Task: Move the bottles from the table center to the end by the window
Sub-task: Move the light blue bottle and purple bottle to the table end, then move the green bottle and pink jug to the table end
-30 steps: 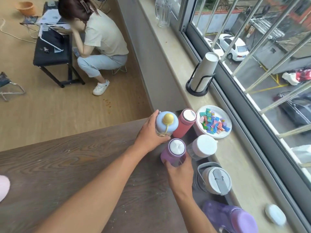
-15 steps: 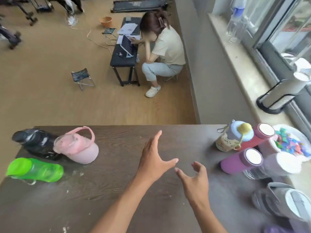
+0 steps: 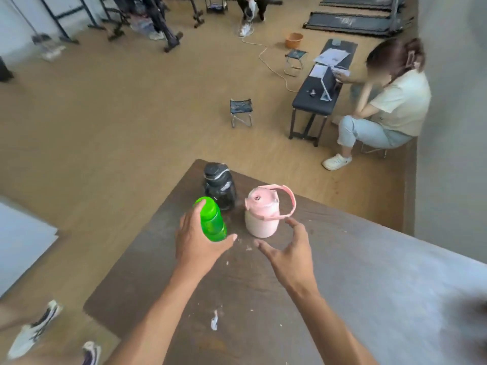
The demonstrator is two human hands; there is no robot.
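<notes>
at the far left corner of the dark wooden tabletop stand three bottles, close together. farthest is one black bottle with a black cap, upright near the corner edge. just near of it and slightly left is one bright green bottle, and to its right, a little apart, one pale pink bottle with a pink lid and a raised loop handle arching over its right side. no brand, label or writing can be read on any of the three; the black one has pale marks on its side, too blurred to make out.

the left hand is wrapped around the green bottle, fingers along its left side up to the cap and thumb crossing under its near end, so it is holding that bottle. the right hand is spread wide with fingers and thumb apart, hovering just near of the pink bottle; whether its fingertips touch the bottle or the handle cannot be told.

small white flecks and one larger white scrap lie on the tabletop near the forearms.

on the floor beyond, one person sits on a low stool at the far right beside a black bench carrying papers and an open laptop. two small folding stools and one orange bucket stand on the floor farther off.
</notes>
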